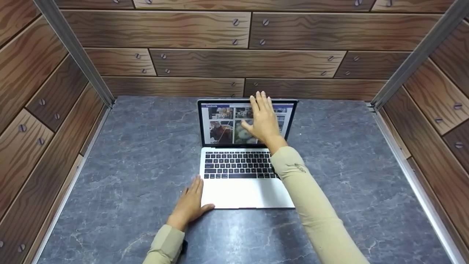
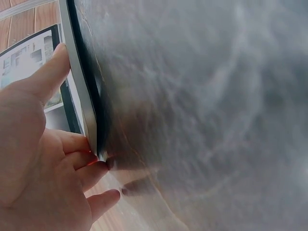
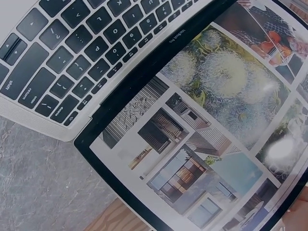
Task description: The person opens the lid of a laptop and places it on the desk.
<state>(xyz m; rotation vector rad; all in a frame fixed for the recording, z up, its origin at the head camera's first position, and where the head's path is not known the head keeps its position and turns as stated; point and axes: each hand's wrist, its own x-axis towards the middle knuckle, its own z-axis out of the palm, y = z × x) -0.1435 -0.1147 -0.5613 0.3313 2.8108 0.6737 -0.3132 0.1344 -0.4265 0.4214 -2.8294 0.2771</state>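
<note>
A silver laptop (image 1: 234,192) stands with its lid up on a dark grey marbled surface. Pictures fill its lit screen (image 1: 221,130), also visible in the right wrist view. My left hand (image 1: 188,205) rests at the laptop's front left corner, its fingers along the side and its thumb at the front edge. In the left wrist view, some fingertips touch the laptop's edge (image 2: 86,110) near the surface. Extended fingers of my right hand (image 1: 265,123) lie across the screen's upper right part, reaching the lid's top edge. Only a bit of that hand (image 3: 296,216) shows in the right wrist view.
Wood-patterned panels form a back wall (image 1: 198,62) behind the laptop and side walls at left and right. Metal posts (image 1: 75,51) stand at the back corners. The marbled surface (image 1: 146,157) extends around the laptop.
</note>
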